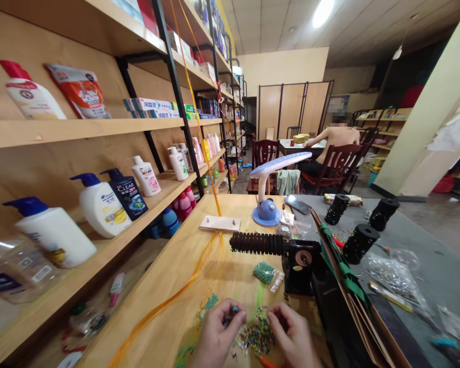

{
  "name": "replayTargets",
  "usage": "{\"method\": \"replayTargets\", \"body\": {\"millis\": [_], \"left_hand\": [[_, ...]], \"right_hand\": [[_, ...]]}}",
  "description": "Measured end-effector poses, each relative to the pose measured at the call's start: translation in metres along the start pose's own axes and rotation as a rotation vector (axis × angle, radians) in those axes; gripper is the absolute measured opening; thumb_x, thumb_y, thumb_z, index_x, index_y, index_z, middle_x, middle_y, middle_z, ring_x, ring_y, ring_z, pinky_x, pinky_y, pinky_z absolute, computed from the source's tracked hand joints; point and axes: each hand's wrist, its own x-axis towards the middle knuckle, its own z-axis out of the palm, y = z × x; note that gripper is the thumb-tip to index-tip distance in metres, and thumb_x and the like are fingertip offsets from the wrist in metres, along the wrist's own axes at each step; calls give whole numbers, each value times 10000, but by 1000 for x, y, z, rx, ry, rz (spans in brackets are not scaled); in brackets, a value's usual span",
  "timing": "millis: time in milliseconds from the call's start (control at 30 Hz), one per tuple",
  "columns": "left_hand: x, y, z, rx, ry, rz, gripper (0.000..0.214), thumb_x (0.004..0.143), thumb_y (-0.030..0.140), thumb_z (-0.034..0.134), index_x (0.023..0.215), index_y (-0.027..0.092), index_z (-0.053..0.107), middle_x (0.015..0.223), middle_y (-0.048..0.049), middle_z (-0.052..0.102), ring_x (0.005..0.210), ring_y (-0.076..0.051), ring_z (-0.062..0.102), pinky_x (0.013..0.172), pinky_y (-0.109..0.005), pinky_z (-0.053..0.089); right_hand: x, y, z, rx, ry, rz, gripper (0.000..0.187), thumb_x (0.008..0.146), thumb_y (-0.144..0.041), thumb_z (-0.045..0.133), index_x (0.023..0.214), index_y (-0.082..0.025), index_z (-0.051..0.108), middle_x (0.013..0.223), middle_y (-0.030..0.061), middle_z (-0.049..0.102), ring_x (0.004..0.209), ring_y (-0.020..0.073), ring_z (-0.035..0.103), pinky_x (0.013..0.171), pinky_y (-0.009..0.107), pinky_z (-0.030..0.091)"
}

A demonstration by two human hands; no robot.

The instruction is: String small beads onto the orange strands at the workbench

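My left hand (221,332) is curled over the wooden table, with a few small dark and teal beads showing between thumb and fingers. My right hand (291,335) is pinched closed at the right side of a pile of mixed shiny beads (258,332); anything between its fingertips is too small to make out. Turquoise beads (210,300) are scattered beyond my left hand. Behind the pile lies a small plastic bag of green beads (263,272). A bright green strand (259,296) runs down toward the pile. An orange object (268,362) pokes out below it.
A black machine (301,260) with a ridged spindle (256,244) stands at the right. Orange threads (184,289) pass a pale block (220,223). Beyond are a blue lamp (267,209) and a phone (298,204). Bottle-filled shelves (138,225) line the left. A person (339,135) sits farther back.
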Motion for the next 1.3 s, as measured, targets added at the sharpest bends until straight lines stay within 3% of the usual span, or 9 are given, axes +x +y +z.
{"method": "replayTargets", "body": {"millis": [167,367,633,700,800,933,1033,1167,1300], "left_hand": [[-2,-13,10,106,59,99,209,824,355,661,742,171,718,657,-48,692,621,-198,627,582,-246,454],[-2,-12,10,214,-55,244,149,840,228,652,755,189,768,713,-72,738,690,-211,692,650,-254,499],[-5,-3,7,424,-150,469,242,911,191,500,823,181,725,715,-91,702,669,-206,665,618,-268,481],[-5,-2,7,426,-129,426,241,908,223,507,774,178,703,705,-88,685,654,-205,643,610,-273,462],[-2,-3,9,255,-50,193,228,870,325,583,723,173,671,659,-55,649,619,-193,603,585,-266,440],[2,-7,9,-74,-40,-99,305,764,458,696,699,165,642,613,3,596,602,-165,555,571,-245,423],[2,-9,9,-177,-70,-167,356,725,503,731,705,158,644,632,12,595,635,-159,544,603,-245,420],[-1,-5,8,-199,-105,-218,384,694,525,754,725,156,654,650,17,591,654,-156,537,616,-245,409],[-3,-2,8,-199,-138,-211,400,669,536,774,706,155,659,647,23,574,656,-151,529,605,-242,399]], "right_hand": [[-6,-2,19,152,-99,139,449,860,-585,534,657,-188,592,561,8,596,531,159,551,516,237,413],[-3,-9,28,504,-190,473,604,623,-802,625,618,-204,533,515,-22,604,321,70,410,337,198,286],[-1,-18,25,582,-229,563,693,534,-842,646,605,-158,560,556,20,659,302,56,487,290,155,224],[-1,-20,25,585,-244,560,696,554,-843,632,618,-153,572,577,27,666,318,64,509,297,154,240],[-2,-16,23,552,-270,538,678,622,-828,598,659,-151,599,604,40,676,341,80,513,319,170,266],[-2,-8,19,323,-98,305,573,765,-710,575,726,-146,665,598,38,656,476,138,554,452,223,397],[-3,-5,21,219,-55,162,418,808,-560,620,838,-148,691,701,44,673,606,170,582,570,245,440],[-4,-6,28,212,-98,151,374,850,-500,572,658,-180,569,580,-23,528,543,134,483,498,218,374],[-4,-10,29,182,-104,127,343,869,-480,540,673,-200,509,594,-33,489,548,131,458,498,218,360]]}}
